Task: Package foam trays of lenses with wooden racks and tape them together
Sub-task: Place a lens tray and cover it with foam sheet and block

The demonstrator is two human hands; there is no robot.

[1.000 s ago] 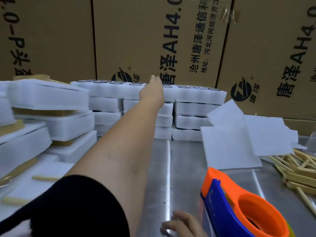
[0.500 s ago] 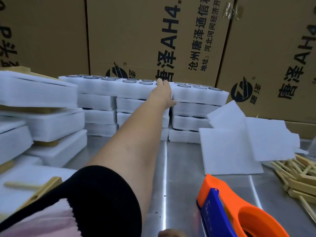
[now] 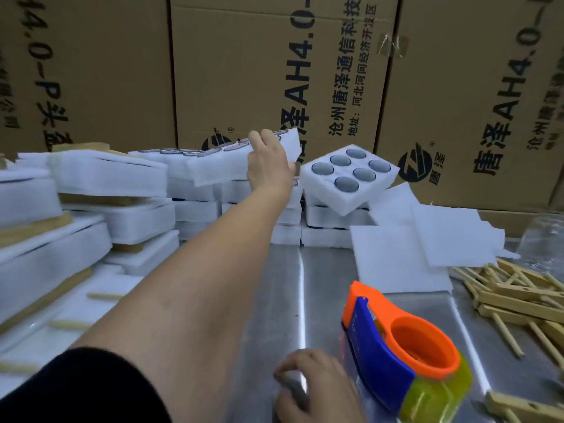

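The top foam tray (image 3: 219, 167), flat on the back stack half a second ago, is now lifted and tilted, the left grip (image 3: 268, 166) closed round its right end, so I'd say one tray is coming forward for packing. Lens rims show along its upper face, and the neighbouring tray (image 3: 351, 193) now sits askew on its stack, six lenses (image 3: 346, 183) in its pockets. The right grip (image 3: 311, 389) rests loose and empty on the worktop (image 3: 320, 285) beside the tape dispenser (image 3: 403, 346).
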